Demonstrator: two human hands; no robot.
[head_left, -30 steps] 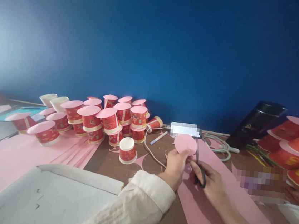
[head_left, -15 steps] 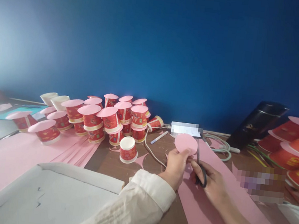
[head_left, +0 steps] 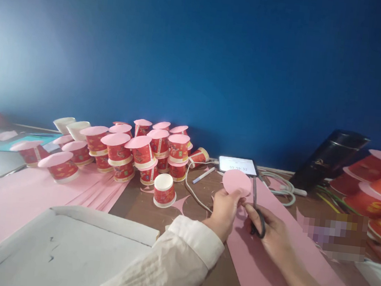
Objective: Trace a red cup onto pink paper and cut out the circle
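Note:
My left hand (head_left: pixel 224 210) pinches a pink paper disc (head_left: pixel 236 182) by its lower edge and holds it upright above the brown table. My right hand (head_left: pixel 271 232) grips black-handled scissors (head_left: pixel 257 209), with the blades pointing up along the disc's right edge. Both hands hover over a long pink paper strip (head_left: pixel 266 262). Behind the disc lies a phone (head_left: pixel 238 165) with its screen lit.
A heap of red paper cups topped with pink discs (head_left: pixel 134 150) stands at the left, with one upturned cup (head_left: pixel 164 191) apart. Pink sheets (head_left: pixel 34 189), a white cardboard tray (head_left: pixel 61 247), a pen (head_left: pixel 203 175), cables (head_left: pixel 282 185), a black flask (head_left: pixel 329 156) and more red cups (head_left: pixel 374 187) surround the hands.
The hands and scissors have barely moved; the scissors have shifted slightly to the right along the disc's edge. The phone screen now shows plainly.

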